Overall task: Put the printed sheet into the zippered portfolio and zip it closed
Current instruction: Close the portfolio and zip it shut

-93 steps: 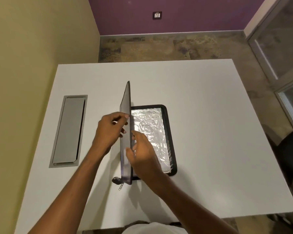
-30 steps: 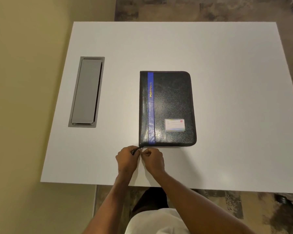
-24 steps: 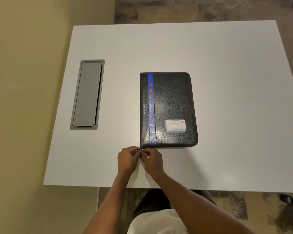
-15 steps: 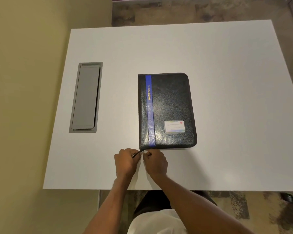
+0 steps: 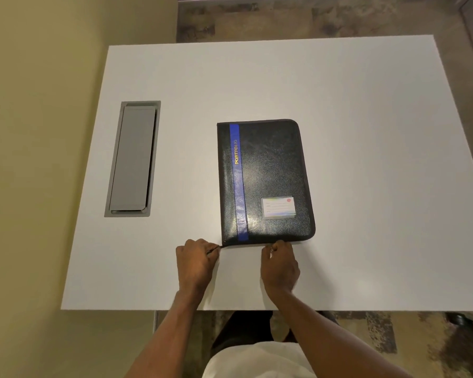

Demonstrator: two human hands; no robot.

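Portfolio [image 5: 265, 181] flat on white table [image 5: 366, 132], cover closed. Left hand [image 5: 195, 261] pinches zipper tail [image 5: 216, 249] at near-left corner, as before. Right hand [image 5: 280, 266] has slid right along near edge, fingers pinched, apparently on zipper pull.

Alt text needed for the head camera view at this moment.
A closed black portfolio with a blue stripe lies on a white table. At its near edge, the left hand pinches a small tab at the corner while the right hand pinches the zipper farther right. A grey hatch sits left.
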